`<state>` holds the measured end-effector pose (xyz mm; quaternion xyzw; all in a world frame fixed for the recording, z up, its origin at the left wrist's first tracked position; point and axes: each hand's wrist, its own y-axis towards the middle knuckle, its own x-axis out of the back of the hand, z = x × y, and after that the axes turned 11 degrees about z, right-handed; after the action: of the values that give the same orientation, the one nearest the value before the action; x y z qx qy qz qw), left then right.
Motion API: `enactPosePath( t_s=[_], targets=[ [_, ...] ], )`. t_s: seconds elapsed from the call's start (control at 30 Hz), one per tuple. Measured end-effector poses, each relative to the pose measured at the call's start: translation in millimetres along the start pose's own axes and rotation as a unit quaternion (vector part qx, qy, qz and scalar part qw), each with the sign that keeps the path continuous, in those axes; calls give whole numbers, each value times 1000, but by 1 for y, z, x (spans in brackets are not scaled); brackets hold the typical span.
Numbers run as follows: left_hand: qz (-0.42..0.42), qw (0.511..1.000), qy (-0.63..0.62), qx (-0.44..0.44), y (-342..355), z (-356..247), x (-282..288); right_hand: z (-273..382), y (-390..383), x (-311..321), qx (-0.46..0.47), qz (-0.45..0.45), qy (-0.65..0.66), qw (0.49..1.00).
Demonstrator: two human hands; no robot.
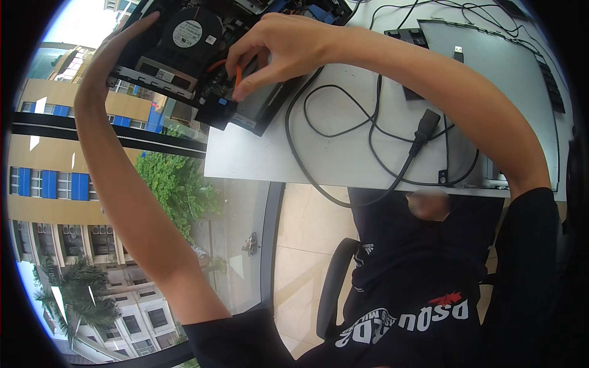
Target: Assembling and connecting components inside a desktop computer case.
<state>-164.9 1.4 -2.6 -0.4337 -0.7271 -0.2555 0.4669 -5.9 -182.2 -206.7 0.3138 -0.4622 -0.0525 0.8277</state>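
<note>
Head view: the left hand (113, 52) lies flat along the left edge of the open computer (190, 55), fingers straight and pressed together. The computer is a black chassis, lid off, showing a round fan with a white label, metal brackets and blue tabs; it sits at the white desk's (257, 156) far left corner, overhanging the edge. Over its right part, the right hand (276, 52) pinches an orange cable (236, 76) between thumb and forefinger. Right of the computer, black cords (368, 132) loop across the desk.
</note>
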Motion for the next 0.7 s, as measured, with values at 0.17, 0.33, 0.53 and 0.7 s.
enactPosePath(
  t_s=[0.17, 0.33, 0.53, 0.7],
  targets=[
    [-1, 1000, -4, 12, -3, -5, -3, 3, 11, 1, -121, -13, -34, 992],
    [5, 999, -1, 35, -10, -15, -7, 6, 22, -11, -208, -68, -43, 975],
    [-1, 1000, -15, -4, -6, -7, -5, 5, 38, -44, -138, -174, -156, 962],
    [14, 1000, -10, -13, -4, -4, 0, 12, 43, -75, -194, -260, -157, 933]
  ],
)
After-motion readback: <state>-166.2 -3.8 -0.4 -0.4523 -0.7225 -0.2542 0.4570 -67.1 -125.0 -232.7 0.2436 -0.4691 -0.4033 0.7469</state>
